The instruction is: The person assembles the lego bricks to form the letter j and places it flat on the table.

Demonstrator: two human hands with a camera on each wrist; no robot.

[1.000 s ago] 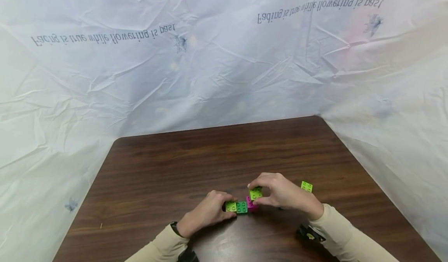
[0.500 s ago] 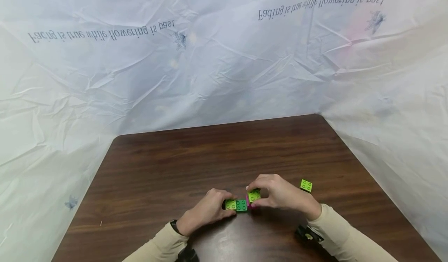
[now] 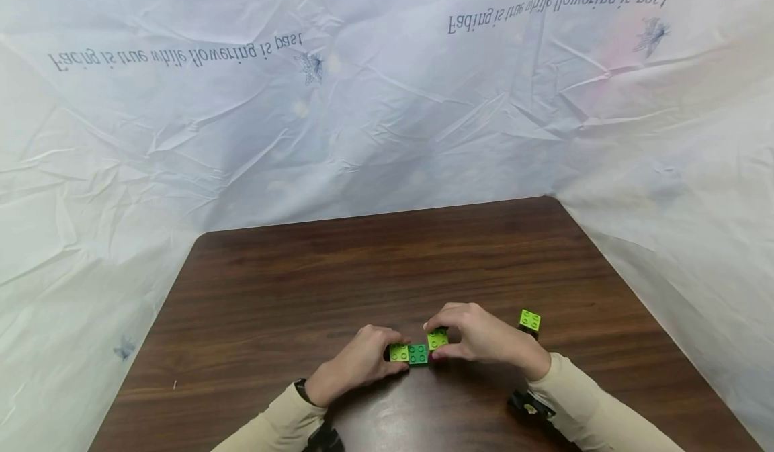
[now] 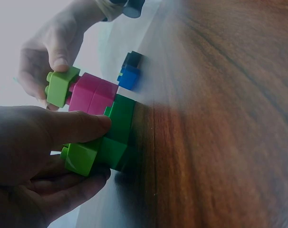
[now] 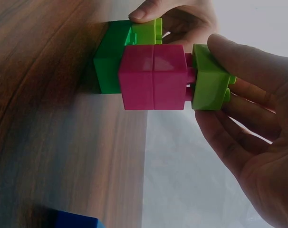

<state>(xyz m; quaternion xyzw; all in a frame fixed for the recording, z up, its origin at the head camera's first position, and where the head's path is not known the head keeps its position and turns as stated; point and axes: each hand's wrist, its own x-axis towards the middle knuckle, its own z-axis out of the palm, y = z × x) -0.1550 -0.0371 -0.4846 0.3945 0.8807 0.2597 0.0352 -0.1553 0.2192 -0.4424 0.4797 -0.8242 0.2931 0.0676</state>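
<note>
My left hand point(image 3: 363, 358) grips a lime toy building brick point(image 4: 81, 157) that sits on a green brick point(image 4: 121, 118) on the table. Two pink bricks point(image 5: 152, 77) are stacked beside it, over the green brick's far end in the wrist views. Above them my right hand point(image 3: 478, 334) pinches a second lime brick point(image 5: 209, 80) between thumb and fingers. Pink studs still show in a narrow gap beneath that brick, so it is not flush. From the head camera, the pink stack is almost hidden under the right hand's brick.
Right of my right wrist stands another lime brick point(image 3: 529, 320) on something dark. A blue brick point(image 4: 129, 77) with a dark one point(image 4: 133, 59) beside it shows in the left wrist view. White printed sheeting point(image 3: 375, 103) surrounds the brown wooden table point(image 3: 302, 284).
My right hand has moved slightly left and down with its lime brick, covering more of the pink stack. The left hand stays on its brick.
</note>
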